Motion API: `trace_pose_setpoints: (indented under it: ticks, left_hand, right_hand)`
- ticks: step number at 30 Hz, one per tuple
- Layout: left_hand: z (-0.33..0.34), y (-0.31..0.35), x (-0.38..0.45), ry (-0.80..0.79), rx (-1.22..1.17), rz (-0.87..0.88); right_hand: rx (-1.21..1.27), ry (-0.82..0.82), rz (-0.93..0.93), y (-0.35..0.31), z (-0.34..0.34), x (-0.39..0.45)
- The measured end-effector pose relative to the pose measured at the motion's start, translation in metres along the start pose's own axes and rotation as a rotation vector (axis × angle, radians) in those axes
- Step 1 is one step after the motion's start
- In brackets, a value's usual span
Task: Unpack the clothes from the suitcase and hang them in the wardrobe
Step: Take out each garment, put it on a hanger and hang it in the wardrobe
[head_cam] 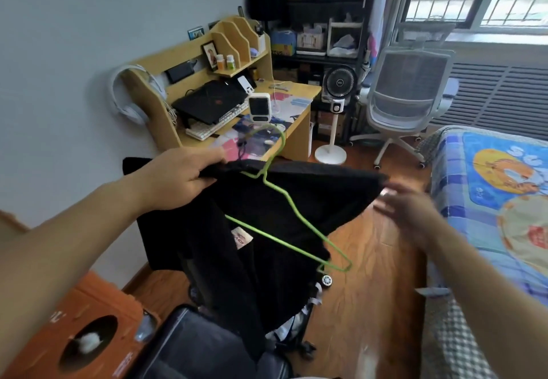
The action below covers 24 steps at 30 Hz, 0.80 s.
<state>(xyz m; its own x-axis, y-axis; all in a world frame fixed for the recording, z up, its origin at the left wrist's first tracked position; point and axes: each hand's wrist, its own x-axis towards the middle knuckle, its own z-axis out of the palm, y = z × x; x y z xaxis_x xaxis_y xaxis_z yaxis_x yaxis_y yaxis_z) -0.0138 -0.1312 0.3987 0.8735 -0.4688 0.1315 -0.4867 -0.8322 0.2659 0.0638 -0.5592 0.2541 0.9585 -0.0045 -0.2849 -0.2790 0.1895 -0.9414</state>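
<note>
Pinched in the left hand [189,171]: the top edge of a black garment [267,215], fingers curled over the cloth, thumb under it. Threaded partly through that garment, just right of the grip and below it: a green wire hanger [284,198], hook rising above the cloth edge, one shoulder of the wire poking out bare at the lower right. Only half seated, by the look of it. Cannot tell whether the hanger is caught under the left fingers too or merely lodged in the fabric.

Further right of the grip, at the garment's far corner: the right hand [406,203], blurred, fingers spread and holding nothing, apparently just off the cloth.

Directly below the grip: the open suitcase [207,346], dark lining showing, the garment's hem hanging down over it. Beside the suitcase, down and left of the grip: an orange cardboard box [89,328]. Beyond the grip: a wooden desk [296,94]. Far right: a bed [489,186]. No wardrobe in view.

Likely trouble from here: hanger sliding out the lower side, since only one shoulder sits inside the cloth and the weight hangs from a single pinch. Also possible: the free wire end snagging the fabric, or the slack right side slipping off once the hook takes the load.
</note>
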Motion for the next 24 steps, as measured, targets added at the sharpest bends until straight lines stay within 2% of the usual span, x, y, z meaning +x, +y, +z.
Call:
trace_pose_setpoints:
  ticks: [3, 6, 7, 9, 10, 12, 13, 15, 17, 20, 23, 24]
  left_hand:
    - [0.037, -0.001, -0.001, -0.094, 0.163, -0.094]
    - [0.065, 0.003, 0.005, -0.030, 0.195, -0.181]
    - [0.068, 0.005, 0.008, -0.002, 0.194, -0.186]
    - [0.070, 0.014, 0.015, 0.070, 0.207, -0.170]
    - [0.070, 0.020, 0.018, 0.124, 0.209, -0.170]
    - [0.068, 0.036, 0.024, 0.228, 0.158, -0.175]
    - [0.068, 0.044, 0.027, 0.253, 0.120, -0.171]
    - [0.068, 0.055, 0.029, 0.239, 0.103, -0.143]
    - [0.068, 0.058, 0.026, 0.187, 0.154, -0.118]
    - [0.067, 0.053, 0.017, 0.093, 0.248, -0.088]
    - [0.067, 0.050, 0.007, -0.001, 0.331, -0.052]
    - [0.069, 0.050, 0.004, -0.022, 0.371, -0.034]
  right_hand:
    - [0.005, -0.031, -0.289, -0.072, -0.006, -0.014]
    - [0.043, 0.007, -0.529, -0.117, 0.009, -0.022]
    - [0.081, 0.020, -0.548, -0.121, 0.014, -0.021]
    - [0.174, -0.049, -0.437, -0.108, 0.012, -0.015]
    - [0.142, -0.103, -0.329, -0.090, 0.008, -0.010]
    - [-0.153, -0.161, -0.079, -0.038, 0.004, -0.009]
    - [-0.271, -0.161, 0.038, -0.008, 0.003, -0.009]
    - [-0.304, -0.036, 0.166, 0.039, 0.004, -0.007]
    - [-0.214, 0.107, 0.215, 0.059, 0.005, -0.007]
    - [-0.160, 0.261, 0.278, 0.046, 0.000, -0.006]
    - [-0.256, 0.173, 0.150, -0.008, 0.002, 0.005]
    - [-0.185, 0.154, 0.084, -0.034, 0.003, 0.014]
